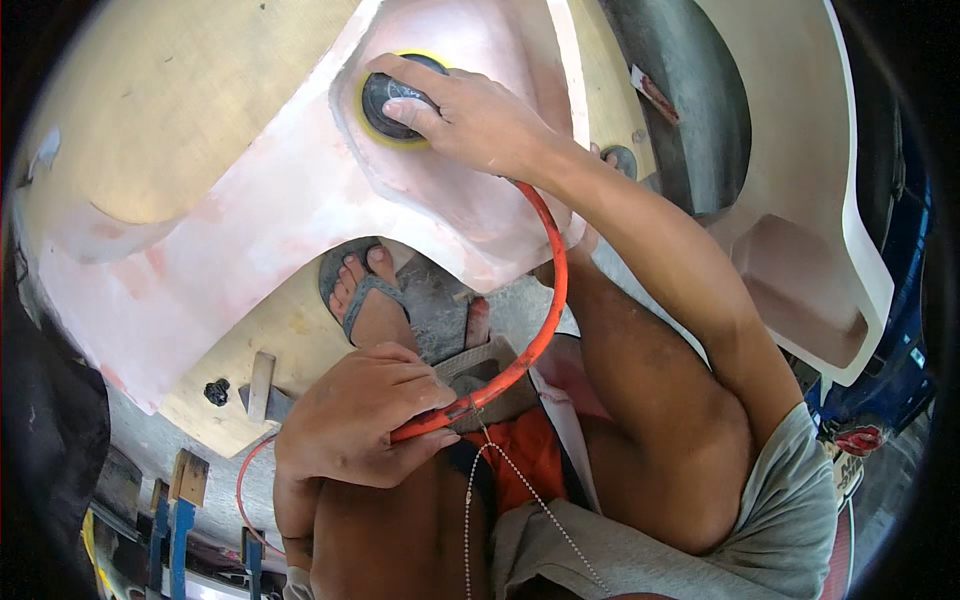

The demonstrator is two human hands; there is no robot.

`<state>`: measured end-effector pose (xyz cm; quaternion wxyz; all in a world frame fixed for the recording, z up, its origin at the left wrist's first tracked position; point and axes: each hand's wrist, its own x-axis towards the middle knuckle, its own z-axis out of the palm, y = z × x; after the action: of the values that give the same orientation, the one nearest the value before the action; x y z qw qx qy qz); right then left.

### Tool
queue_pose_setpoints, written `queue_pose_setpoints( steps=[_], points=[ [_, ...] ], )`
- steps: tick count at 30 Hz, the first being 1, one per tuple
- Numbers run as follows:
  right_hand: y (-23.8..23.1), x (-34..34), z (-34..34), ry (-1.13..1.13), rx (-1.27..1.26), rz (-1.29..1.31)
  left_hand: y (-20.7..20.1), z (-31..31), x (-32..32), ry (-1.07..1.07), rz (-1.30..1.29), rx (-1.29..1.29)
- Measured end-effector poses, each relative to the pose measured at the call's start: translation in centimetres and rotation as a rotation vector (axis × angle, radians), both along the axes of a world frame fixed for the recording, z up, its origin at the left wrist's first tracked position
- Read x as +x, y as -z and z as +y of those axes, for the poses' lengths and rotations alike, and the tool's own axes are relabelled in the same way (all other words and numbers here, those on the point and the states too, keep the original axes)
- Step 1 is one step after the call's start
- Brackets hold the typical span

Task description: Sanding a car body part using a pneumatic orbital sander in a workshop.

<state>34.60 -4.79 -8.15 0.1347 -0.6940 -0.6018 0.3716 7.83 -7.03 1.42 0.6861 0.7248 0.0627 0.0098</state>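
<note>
Work area: a grey floor [222, 490] lies under the assembly, with a tan wooden board [190, 80] beneath the workpiece. The workpiece, a pale molded panel [270, 220], has pink patches and a curved cutout; a second molded panel [805, 110] lies at the right. The sandaled foot [372, 300] sits at the cutout and could be struck if the panel slipped.

The red-orange hose [556, 265] bows from beneath the right hand to the left. Slack or a sudden pull could drag the tool off line. The round black sander [398, 92] with a yellow rim is on the panel's recessed face; tilting it could gouge the surface or the raised border.

The right hand [485, 118] grips the sander from above, thumb and forefinger apart. The left hand [355, 420] pinches the hose between thumb and fingers. The beaded chain [469, 510] hangs close enough to snag.
</note>
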Motion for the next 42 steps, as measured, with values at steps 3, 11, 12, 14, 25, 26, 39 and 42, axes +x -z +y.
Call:
queue_pose_setpoints(
  steps=[3, 11, 12, 14, 25, 26, 39, 42],
  points=[
    [0.2, -0.2, -0.1, -0.008, 0.056, 0.014, -0.1, -0.1, 0.2, -0.04, -0.009, -0.012],
    [0.3, 0.1, -0.3, 0.009, 0.05, 0.052, -0.4, 0.2, 0.3, -0.003, 0.031, 0.012],
    [0.2, 0.3, -0.4, 0.019, 0.036, 0.052, -0.4, 0.2, 0.3, -0.004, 0.032, 0.014],
    [0.3, 0.6, -0.7, 0.011, 0.023, 0.071, -0.3, 0.3, 0.3, 0.025, 0.051, -0.023],
    [1.1, 4.0, 1.1, 0.233, 0.153, 0.052, -0.1, 0.3, -0.3, -0.031, 0.024, -0.006],
    [1.1, 4.0, 1.3, 0.229, 0.147, 0.049, -0.1, 0.4, -0.3, -0.014, 0.043, -0.028],
    [1.1, 1.5, 0.3, 0.089, 0.14, 0.11, 0.0, 0.3, -0.2, -0.041, 0.003, -0.031],
    [0.5, 0.5, -0.6, 0.026, 0.107, 0.124, -0.1, 0.2, -0.2, 0.015, 0.044, -0.038]
  ],
)
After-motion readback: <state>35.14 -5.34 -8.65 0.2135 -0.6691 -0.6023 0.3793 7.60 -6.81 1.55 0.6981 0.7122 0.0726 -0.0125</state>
